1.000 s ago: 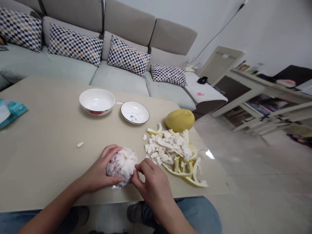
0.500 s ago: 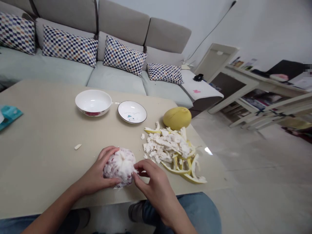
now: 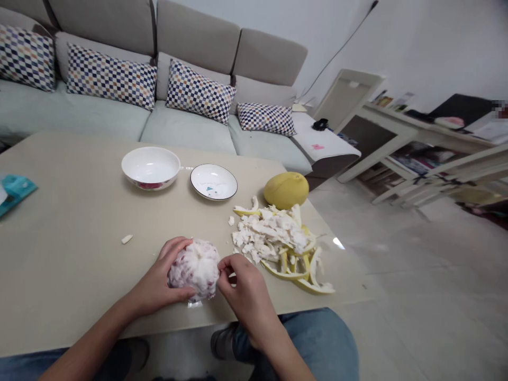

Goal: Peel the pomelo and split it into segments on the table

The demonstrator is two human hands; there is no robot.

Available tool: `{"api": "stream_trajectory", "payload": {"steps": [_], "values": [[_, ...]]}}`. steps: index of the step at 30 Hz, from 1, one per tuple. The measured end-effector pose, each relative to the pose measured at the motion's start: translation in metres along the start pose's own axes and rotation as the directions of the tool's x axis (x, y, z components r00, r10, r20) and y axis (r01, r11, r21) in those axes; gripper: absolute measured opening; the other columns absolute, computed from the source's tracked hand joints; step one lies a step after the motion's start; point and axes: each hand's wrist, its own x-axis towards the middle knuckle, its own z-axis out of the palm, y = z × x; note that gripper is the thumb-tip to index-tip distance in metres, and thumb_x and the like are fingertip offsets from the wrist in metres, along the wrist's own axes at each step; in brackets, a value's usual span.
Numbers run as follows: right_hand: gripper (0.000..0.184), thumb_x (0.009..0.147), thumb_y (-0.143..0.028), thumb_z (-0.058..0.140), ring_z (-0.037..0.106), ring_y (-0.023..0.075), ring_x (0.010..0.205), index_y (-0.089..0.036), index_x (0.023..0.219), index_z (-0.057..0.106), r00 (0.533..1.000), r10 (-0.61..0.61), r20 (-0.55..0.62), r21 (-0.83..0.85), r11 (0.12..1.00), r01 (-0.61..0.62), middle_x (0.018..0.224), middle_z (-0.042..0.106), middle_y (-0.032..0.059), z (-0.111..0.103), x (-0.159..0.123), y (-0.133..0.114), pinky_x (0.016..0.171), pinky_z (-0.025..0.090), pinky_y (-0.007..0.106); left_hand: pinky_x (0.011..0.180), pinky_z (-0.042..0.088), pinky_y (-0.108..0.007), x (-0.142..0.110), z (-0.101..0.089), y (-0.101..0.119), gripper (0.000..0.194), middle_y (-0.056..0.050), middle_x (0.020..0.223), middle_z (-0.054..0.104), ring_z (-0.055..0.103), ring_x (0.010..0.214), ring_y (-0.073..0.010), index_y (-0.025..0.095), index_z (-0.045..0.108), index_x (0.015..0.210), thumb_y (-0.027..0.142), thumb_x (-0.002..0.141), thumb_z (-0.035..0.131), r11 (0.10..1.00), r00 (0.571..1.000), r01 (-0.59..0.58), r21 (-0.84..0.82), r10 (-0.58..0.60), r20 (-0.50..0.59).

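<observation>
A peeled pomelo (image 3: 198,269), round and pinkish with white pith on it, sits near the table's front edge. My left hand (image 3: 169,278) is curved around its left side, fingers at the back and thumb at the front, holding it. At its right side my right hand (image 3: 240,280) has thumb and forefinger pinched together on the white pith at the surface. The bit between those fingertips is mostly hidden. To the right lies a heap of torn white pith (image 3: 270,233), with curved yellow peel strips (image 3: 289,272) beside and under it.
Behind the heap stands an unpeeled yellow pomelo (image 3: 286,190). A white bowl (image 3: 151,166) and a small dark-rimmed plate (image 3: 214,182) are at the table's back. One pith scrap (image 3: 127,239) lies left of my hands; a teal packet (image 3: 16,193) is at the far left.
My right thumb and forefinger have closed into a tighter pinch at the pomelo's right side, with the hand slightly raised. The left hand keeps its hold.
</observation>
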Motion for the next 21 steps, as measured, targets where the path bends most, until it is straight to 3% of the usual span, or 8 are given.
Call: {"api": "stream_trajectory", "payload": {"steps": [4, 8, 14, 21], "values": [[0.012, 0.085, -0.017, 0.056, 0.065, 0.0139, 0.072, -0.02, 0.085, 0.068, 0.992, 0.109, 0.071, 0.254, 0.959, -0.124, 0.084, 0.068, 0.0033, -0.009, -0.004, 0.002, 0.059, 0.056, 0.021, 0.122, 0.027, -0.052, 0.001, 0.0, -0.002, 0.083, -0.011, 0.155, 0.03, 0.028, 0.148, -0.0339, 0.03, 0.036, 0.146, 0.039, 0.075, 0.077, 1.0, 1.0, 0.003, -0.002, -0.003, -0.002], [0.013, 0.089, -0.025, 0.059, 0.068, 0.0156, 0.081, -0.02, 0.091, 0.07, 0.977, 0.186, 0.104, 0.366, 0.906, -0.212, 0.091, 0.069, 0.0052, -0.015, -0.013, 0.0, 0.066, 0.06, 0.024, 0.122, 0.027, -0.053, 0.002, 0.001, -0.004, 0.083, -0.011, 0.155, 0.031, 0.028, 0.148, -0.0349, 0.03, 0.036, 0.147, 0.04, 0.075, 0.077, 1.0, 1.0, -0.002, 0.001, 0.002, -0.01], [0.009, 0.084, -0.023, 0.065, 0.069, 0.0155, 0.078, -0.02, 0.091, 0.069, 0.986, 0.155, 0.062, 0.372, 0.913, -0.167, 0.092, 0.068, 0.0053, -0.009, -0.016, -0.001, 0.07, 0.064, 0.027, 0.122, 0.027, -0.053, 0.002, 0.002, -0.006, 0.084, -0.011, 0.156, 0.032, 0.029, 0.147, -0.035, 0.03, 0.037, 0.148, 0.042, 0.075, 0.077, 1.0, 1.0, -0.007, 0.009, 0.007, -0.015], [0.01, 0.085, -0.016, 0.061, 0.067, 0.0141, 0.075, -0.019, 0.092, 0.068, 0.995, 0.047, 0.087, 0.23, 0.971, -0.066, 0.09, 0.069, 0.0047, -0.013, -0.011, 0.0, 0.068, 0.062, 0.025, 0.122, 0.027, -0.052, 0.002, 0.002, -0.006, 0.084, -0.011, 0.156, 0.032, 0.03, 0.147, -0.0347, 0.03, 0.038, 0.146, 0.043, 0.074, 0.078, 1.0, 1.0, -0.01, 0.013, 0.011, -0.021]]}}
